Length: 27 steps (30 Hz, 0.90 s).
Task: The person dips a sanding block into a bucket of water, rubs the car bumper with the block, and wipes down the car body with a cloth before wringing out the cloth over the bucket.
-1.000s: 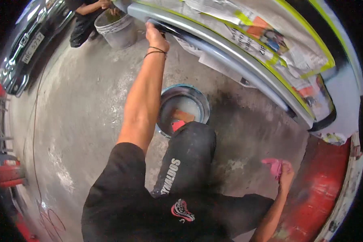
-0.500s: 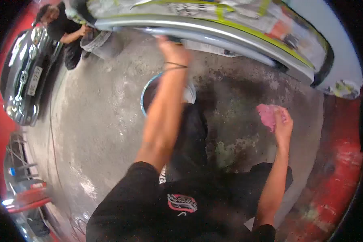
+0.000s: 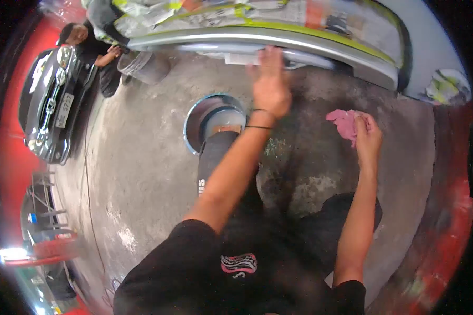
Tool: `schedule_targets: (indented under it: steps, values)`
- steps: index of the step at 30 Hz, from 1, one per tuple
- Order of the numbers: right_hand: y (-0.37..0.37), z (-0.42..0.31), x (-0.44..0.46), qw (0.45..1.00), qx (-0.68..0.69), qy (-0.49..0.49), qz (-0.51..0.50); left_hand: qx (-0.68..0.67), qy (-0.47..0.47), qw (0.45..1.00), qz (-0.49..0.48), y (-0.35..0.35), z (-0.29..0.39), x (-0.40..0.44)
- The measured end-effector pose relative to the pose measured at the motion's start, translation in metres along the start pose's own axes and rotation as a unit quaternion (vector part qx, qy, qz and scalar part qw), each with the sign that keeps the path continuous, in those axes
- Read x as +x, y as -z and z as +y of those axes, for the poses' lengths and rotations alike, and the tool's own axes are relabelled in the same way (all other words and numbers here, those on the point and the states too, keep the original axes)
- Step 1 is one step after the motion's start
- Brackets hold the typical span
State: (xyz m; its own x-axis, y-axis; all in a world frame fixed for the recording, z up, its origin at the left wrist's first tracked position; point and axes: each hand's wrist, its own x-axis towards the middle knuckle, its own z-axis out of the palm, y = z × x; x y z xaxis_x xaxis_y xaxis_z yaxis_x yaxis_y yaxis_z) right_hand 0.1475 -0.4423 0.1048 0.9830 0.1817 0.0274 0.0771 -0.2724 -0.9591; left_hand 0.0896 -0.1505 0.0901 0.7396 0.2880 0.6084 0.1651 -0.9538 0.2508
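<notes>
My left hand (image 3: 271, 84) reaches forward with its fingers extended over the grey side sill (image 3: 310, 44) of a car body; whether the fingertips touch it is hard to tell. A dark band circles that wrist. Held away from the body on the right, my right hand (image 3: 368, 134) pinches a crumpled pink cloth (image 3: 345, 125). Newspaper (image 3: 268, 13) edged with yellow-green tape covers the panel above the sill. Near my knee stands a blue-rimmed bucket (image 3: 186, 128) with cloudy liquid and an orange-brown block (image 3: 227, 128) inside.
At the upper left a co-worker (image 3: 97, 52) in black crouches beside a grey bucket (image 3: 150, 68). A dark car (image 3: 50, 105) is behind them. A thin cable (image 3: 88, 194) runs along the floor at the left. On the right is a red surface (image 3: 446, 231).
My left hand has moved right along the sill, its fingers now extended. My right hand has risen with the pink cloth. The view has shifted, showing more of the co-worker and dark car.
</notes>
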Motion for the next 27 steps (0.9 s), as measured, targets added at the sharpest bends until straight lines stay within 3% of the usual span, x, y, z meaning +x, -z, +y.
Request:
schedule_targets:
  steps: [1, 3, 6, 9, 11, 12, 13, 16, 18, 20, 21, 23, 24, 26, 27]
  values:
    - [0.006, -0.006, -0.001, 1.0, 0.009, -0.016, -0.005, -0.03, 0.0, 1.0, 0.002, 0.008, -0.032, -0.003]
    - [0.017, -0.005, -0.001, 0.999, 0.021, -0.038, -0.003, 0.092, 0.062, 0.994, 0.022, 0.025, -0.075, 0.006]
    - [0.02, 0.006, -0.001, 1.0, 0.008, 0.0, 0.001, 0.057, 0.056, 0.995, 0.06, 0.017, -0.055, 0.013]
    - [0.017, 0.027, 0.008, 0.999, 0.038, -0.013, -0.035, -0.022, 0.017, 1.0, 0.009, -0.012, 0.043, 0.007]
    - [0.002, 0.035, 0.014, 0.997, -0.001, 0.044, -0.068, -0.074, 0.003, 0.997, 0.037, -0.022, 0.083, 0.014]
    - [-0.009, 0.037, 0.017, 0.995, 0.001, 0.051, -0.087, -0.059, -0.021, 0.997, -0.053, -0.008, 0.091, 0.02]
    - [-0.016, 0.039, 0.019, 0.995, -0.016, 0.031, -0.097, -0.078, -0.089, 0.99, -0.081, 0.005, 0.091, 0.026]
    - [-0.027, 0.049, 0.023, 0.99, -0.047, 0.006, -0.13, -0.088, -0.129, 0.987, -0.049, 0.011, 0.042, 0.02]
    - [-0.028, 0.06, 0.026, 0.989, -0.058, -0.006, -0.139, -0.065, -0.026, 0.994, -0.082, 0.032, -0.017, 0.017]
    - [-0.023, 0.073, 0.026, 0.99, -0.02, 0.022, -0.138, 0.076, 0.011, 0.997, 0.021, 0.029, -0.098, 0.01]
    - [-0.02, 0.069, 0.021, 0.99, -0.02, 0.019, -0.136, 0.043, 0.102, 0.99, 0.086, 0.028, -0.13, 0.007]
    - [-0.015, 0.045, 0.012, 0.99, -0.061, -0.041, -0.124, -0.193, 0.263, 0.917, 0.232, 0.016, -0.215, 0.017]
    - [-0.015, 0.04, 0.01, 0.989, -0.059, -0.044, -0.125, -0.191, 0.263, 0.917, 0.23, 0.016, -0.222, 0.022]
    - [-0.013, 0.031, 0.008, 0.988, -0.026, -0.081, -0.126, -0.457, 0.368, 0.769, 0.254, 0.028, -0.214, 0.041]
    - [-0.013, 0.033, 0.009, 0.989, -0.026, -0.079, -0.126, -0.47, 0.366, 0.771, 0.227, 0.025, -0.179, 0.049]
